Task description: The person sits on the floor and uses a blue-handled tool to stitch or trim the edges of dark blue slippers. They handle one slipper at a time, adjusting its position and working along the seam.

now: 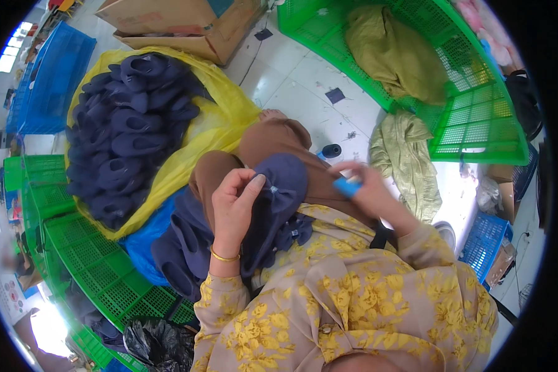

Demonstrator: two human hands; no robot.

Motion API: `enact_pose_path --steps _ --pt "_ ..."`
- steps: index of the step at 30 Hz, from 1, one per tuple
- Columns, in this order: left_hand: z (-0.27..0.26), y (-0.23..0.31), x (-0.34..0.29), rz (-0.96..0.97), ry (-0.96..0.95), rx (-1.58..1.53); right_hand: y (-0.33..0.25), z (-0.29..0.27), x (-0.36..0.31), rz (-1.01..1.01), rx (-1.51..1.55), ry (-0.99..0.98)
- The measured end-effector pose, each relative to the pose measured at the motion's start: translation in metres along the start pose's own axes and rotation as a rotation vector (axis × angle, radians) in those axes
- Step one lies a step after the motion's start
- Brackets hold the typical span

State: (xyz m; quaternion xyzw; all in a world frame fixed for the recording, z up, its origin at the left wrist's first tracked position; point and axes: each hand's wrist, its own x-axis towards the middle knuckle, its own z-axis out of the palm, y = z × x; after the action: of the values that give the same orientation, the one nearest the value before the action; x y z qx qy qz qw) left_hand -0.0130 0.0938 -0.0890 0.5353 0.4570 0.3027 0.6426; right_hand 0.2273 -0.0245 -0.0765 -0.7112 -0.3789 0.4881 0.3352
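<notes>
On my lap lies a navy fabric slipper [288,177] with a small pale, shiny ornament near its middle. My left hand [230,208] pinches its edge between thumb and fingers, just left of the ornament. Raised to the right, apart from the slipper, my right hand [378,197] has its fingers curled together and slightly blurred. Something blue [347,186] shows at those fingers, a wrap or a small object; I cannot tell which. Any needle or thread is too small to see. Below the slipper rests a dark bow [296,230] with a shiny centre. More navy slippers [183,242] lie left of my wrist.
A yellow bag [226,124] heaped with navy slippers [133,118] stands at my left, beside green crates [99,273]. Cardboard boxes [180,25] are ahead. A large green basket [490,118] holds olive cloth [397,56] at right. A dark cylinder [332,151] lies past my knee.
</notes>
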Motion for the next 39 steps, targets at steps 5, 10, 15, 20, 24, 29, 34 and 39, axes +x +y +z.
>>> enact_pose_path --steps 5,10,15,20,24,29,34,39 --pt "-0.006 -0.005 -0.001 -0.043 0.061 -0.001 -0.038 0.03 0.008 -0.095 -0.355 -0.439" --pt "-0.003 -0.003 0.0 -0.08 0.01 0.075 -0.033 0.031 0.014 -0.142 0.193 -0.313" --pt "0.001 -0.006 0.003 -0.102 0.042 0.01 -0.038 0.048 0.025 -0.375 0.46 -0.149" --pt "0.004 -0.017 0.005 -0.037 0.095 0.127 -0.035 0.072 0.045 -0.096 1.241 -0.409" --pt "0.008 -0.022 0.002 -0.012 0.174 0.167 -0.034 0.07 0.041 0.162 1.245 -0.393" --pt "0.015 -0.023 -0.006 -0.016 0.258 0.102 -0.04 0.062 0.027 0.164 1.157 -0.334" --pt "0.009 -0.02 -0.006 -0.025 0.211 0.037 -0.028 0.062 0.035 0.126 1.292 -0.441" --pt "0.01 0.004 -0.015 -0.026 0.115 0.008 -0.022 0.063 0.033 0.193 1.34 -0.416"
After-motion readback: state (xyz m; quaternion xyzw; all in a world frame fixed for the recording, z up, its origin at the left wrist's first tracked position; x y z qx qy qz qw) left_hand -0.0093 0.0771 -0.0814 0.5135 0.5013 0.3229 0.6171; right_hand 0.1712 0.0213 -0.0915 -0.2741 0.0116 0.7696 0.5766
